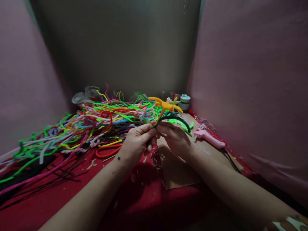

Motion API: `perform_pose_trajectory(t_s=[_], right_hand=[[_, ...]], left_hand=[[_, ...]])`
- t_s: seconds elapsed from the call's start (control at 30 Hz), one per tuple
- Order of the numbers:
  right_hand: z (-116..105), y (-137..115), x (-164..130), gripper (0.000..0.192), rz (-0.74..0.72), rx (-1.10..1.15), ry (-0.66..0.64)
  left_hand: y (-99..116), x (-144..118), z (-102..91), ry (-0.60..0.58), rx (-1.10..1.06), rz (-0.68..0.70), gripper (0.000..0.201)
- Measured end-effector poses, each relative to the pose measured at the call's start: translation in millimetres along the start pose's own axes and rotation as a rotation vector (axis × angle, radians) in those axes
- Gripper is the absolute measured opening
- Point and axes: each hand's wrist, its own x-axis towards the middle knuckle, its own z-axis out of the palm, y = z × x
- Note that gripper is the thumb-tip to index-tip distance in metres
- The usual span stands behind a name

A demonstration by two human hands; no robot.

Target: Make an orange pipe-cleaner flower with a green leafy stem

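The left hand (137,139) and the right hand (174,138) are meeting above the red-covered desk (72,199), and both are pinching the lower stem of an orange flower made of fuzzy pipe cleaners (166,106). The grip of each hand is narrow, closing on this stem with the fingertips. The flower is standing up above the hands, tilting a little to the right. A dark green fuzzy pipe cleaner (176,119) is curving from the stem over the right hand. Behind the hands a big heap of many-coloured pipe cleaners (96,122) is lying on the desk. Under the right hand a brown cardboard sheet (178,173) is lying, and a pink glue gun (209,138) is resting on it, near the right hand. A small white jar (184,102) is standing near the back wall.
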Motion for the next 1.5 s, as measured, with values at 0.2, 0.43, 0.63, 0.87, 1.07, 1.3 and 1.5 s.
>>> perform_pose_trajectory(t_s=[0.2, 0.43, 0.63, 0.87, 1.07, 1.3, 1.5], right_hand=[[0.0, 2.4, 2.8, 0.012, 0.009, 0.175, -0.104], [-0.5, 8.0, 4.1, 0.012, -0.029, 0.173, -0.059], [4.0, 3.3, 5.2, 0.008, -0.037, 0.154, 0.052], [6.4, -3.7, 1.6, 0.011, -0.035, 0.051, 0.031], [-2.6, 5.3, 5.3, 0.008, -0.055, 0.143, -0.052], [-5.9, 9.0, 8.9, 0.02, 0.013, 0.316, -0.312], [-4.3, 17.0, 9.2, 0.008, -0.065, 0.277, -0.154]], left_hand=[[-3.6, 1.9, -7.8, -0.19, -0.33, -0.175, 0.021], [0.1, 0.1, -5.0, -0.174, -0.048, -0.06, 0.025], [-11.2, 1.2, 2.4, 0.225, 0.682, 0.305, 0.015], [-10.7, 2.0, -0.9, 0.18, 0.43, 0.191, 0.022], [-3.0, 6.3, -11.6, -0.171, -0.22, -0.156, 0.018], [-7.1, 3.5, -20.8, -0.384, -0.494, -0.311, 0.017], [-4.0, 3.3, -15.4, -0.314, -0.352, -0.263, 0.02]])
